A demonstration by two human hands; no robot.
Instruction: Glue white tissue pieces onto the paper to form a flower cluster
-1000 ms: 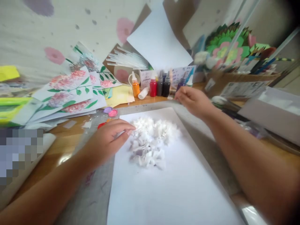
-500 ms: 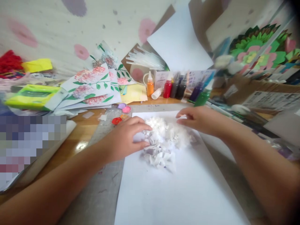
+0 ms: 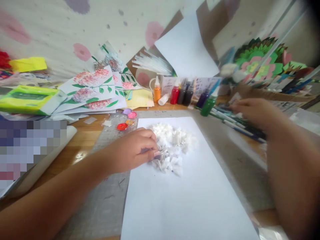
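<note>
The person's 2 hands work far apart over a wooden surface (image 3: 83, 141), the right hand (image 3: 252, 111) swung out to the side after hovering half a second earlier at the far edge of a white sheet (image 3: 185, 203). It now hangs above a row of pens (image 3: 232, 122), its fingers curled and blurred; whether they hold anything cannot be told. The left hand (image 3: 138, 149), its thumb and fingers spread moments ago, now pinches the left edge of a heap of crumpled white pieces (image 3: 183, 138) lying on the sheet's upper half. The change appears to leave the heap in the left hand's care alone. Near the sheet's top right corner, a green bottle (image 3: 208, 106) stands untouched on a grey mat (image 3: 100, 203).
</note>
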